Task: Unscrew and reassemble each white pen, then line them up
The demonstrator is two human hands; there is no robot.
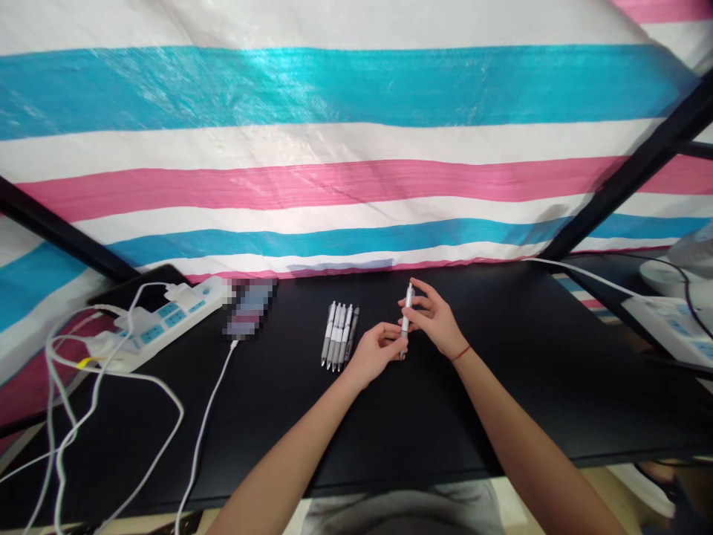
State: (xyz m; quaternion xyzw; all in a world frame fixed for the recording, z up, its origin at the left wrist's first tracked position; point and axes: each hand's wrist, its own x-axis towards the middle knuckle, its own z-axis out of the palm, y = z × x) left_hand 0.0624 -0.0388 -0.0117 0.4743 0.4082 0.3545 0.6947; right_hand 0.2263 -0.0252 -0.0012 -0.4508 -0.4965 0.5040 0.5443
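Note:
Both hands hold one white pen with a grey grip (408,303), kept nearly upright in the view above the black table (412,431). My right hand (437,319) pinches its upper barrel, with the index finger by the push-button end. Lower down, my left hand (379,351) has thumb and fingers closed on the grey grip near the tip. Just left of my left hand lies a row of several similar pens (336,336), side by side, tips toward me. The rightmost pen in that row (353,334) looks darker than the others.
A phone (250,308) on a white cable (209,423) lies to the left. Beyond it sits a power strip (172,319) with plugs and tangled cords. Another power strip (674,327) is at the right. A striped sheet (356,141) hangs behind, between black frame bars (618,171).

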